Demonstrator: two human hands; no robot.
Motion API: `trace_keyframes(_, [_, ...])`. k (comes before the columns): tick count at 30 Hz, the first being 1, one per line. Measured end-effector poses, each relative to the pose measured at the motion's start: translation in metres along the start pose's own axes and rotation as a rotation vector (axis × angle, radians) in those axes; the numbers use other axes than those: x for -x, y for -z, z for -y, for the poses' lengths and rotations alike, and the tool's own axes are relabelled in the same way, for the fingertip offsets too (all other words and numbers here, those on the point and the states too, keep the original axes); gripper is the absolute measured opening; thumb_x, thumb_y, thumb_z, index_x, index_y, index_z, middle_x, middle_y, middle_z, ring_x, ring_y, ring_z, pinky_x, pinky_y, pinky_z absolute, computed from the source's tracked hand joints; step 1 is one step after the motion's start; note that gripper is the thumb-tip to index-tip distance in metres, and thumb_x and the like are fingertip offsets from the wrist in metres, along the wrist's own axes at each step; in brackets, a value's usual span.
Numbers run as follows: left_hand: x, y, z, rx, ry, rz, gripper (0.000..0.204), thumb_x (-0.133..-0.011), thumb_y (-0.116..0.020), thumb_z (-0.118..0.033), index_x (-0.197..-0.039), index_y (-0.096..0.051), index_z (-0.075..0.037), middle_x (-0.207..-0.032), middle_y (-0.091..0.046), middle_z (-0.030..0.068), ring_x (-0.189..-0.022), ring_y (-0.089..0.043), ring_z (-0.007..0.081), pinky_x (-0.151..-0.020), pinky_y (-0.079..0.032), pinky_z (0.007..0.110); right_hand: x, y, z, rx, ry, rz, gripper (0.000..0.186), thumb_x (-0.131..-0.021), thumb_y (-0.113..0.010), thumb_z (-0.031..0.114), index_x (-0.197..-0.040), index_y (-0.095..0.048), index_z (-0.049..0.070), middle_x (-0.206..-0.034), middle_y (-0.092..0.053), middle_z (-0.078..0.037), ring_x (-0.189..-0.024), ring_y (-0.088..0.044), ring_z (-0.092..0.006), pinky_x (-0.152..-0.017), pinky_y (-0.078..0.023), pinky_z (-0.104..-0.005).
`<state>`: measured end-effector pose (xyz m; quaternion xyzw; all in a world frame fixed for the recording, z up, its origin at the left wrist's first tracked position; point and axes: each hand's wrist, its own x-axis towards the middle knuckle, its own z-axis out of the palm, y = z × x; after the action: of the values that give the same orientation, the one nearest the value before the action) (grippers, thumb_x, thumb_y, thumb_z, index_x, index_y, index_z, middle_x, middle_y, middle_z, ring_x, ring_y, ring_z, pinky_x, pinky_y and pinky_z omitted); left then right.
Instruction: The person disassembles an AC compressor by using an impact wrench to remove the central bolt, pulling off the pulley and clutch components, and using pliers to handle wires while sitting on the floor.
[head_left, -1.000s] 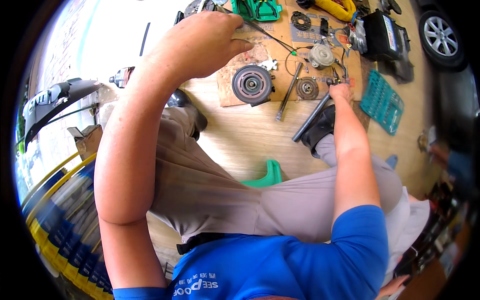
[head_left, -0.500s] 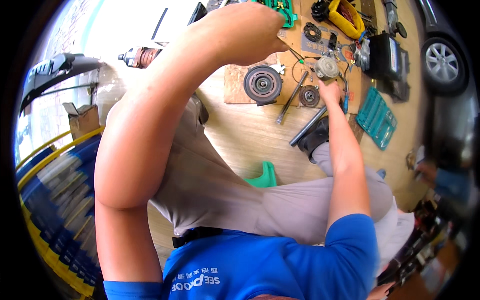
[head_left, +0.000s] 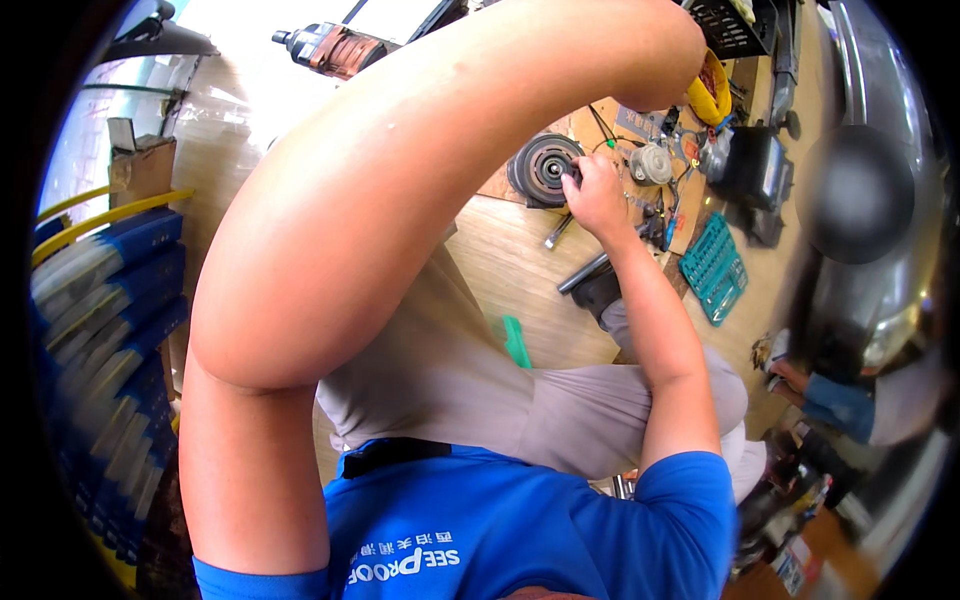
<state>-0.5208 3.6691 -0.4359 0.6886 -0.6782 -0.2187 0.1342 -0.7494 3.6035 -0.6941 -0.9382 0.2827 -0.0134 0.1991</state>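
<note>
My right hand (head_left: 598,198) reaches in from the lower right with its fingers bent and thumb pressed in at the near right of a round black grooved pulley (head_left: 535,178). What lies between the fingertips is too small to make out. My left hand (head_left: 665,50) is at the top, past my raised forearm, its fingers hidden. To the right of my right hand is a pale grey round housing (head_left: 652,164) with thin wires around it. These parts lie on a cardboard sheet (head_left: 497,186). A metal tube (head_left: 582,273) lies closer to me by my shoe (head_left: 600,292).
Right of the cardboard lie a teal tool case (head_left: 714,270), a black box (head_left: 752,166) and a yellow container (head_left: 708,96). A green piece (head_left: 516,343) is near my leg. A car (head_left: 868,300) stands at the far right, with another person's arm (head_left: 838,405) near it.
My right hand has left the grey housing and moved left to the pulley. My left arm has swung right and up, and its hand no longer shows its fingers. The view has shifted too.
</note>
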Motion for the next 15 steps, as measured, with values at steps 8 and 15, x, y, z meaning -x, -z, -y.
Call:
trace_keyframes(8, [0.001, 0.012, -0.006, -0.127, 0.049, 0.064, 0.021, -0.076, -0.067, -0.014, -0.095, -0.075, -0.011, -0.096, -0.071, 0.0133, -0.091, -0.068, 0.0306, -0.079, -0.054, 0.037, -0.005, -0.012, 0.041, 0.204, -0.095, 0.077, 0.108, -0.060, -0.086, 0.043, -0.141, -0.031, -0.002, -0.141, -0.032, -0.027, -0.130, -0.033, -0.0440, -0.109, -0.032, -0.0499])
trace_keyframes(15, [0.005, 0.019, -0.005, -0.094, 0.011, 0.153, 0.024, -0.077, -0.067, -0.017, -0.100, -0.075, -0.013, -0.100, -0.070, 0.0117, -0.093, -0.067, 0.0301, -0.081, -0.054, 0.038, -0.019, -0.041, 0.036, 0.138, -0.127, 0.112, 0.114, -0.059, -0.087, 0.045, -0.145, -0.025, 0.001, -0.148, -0.025, -0.026, -0.136, -0.024, -0.0435, -0.112, -0.026, -0.0520])
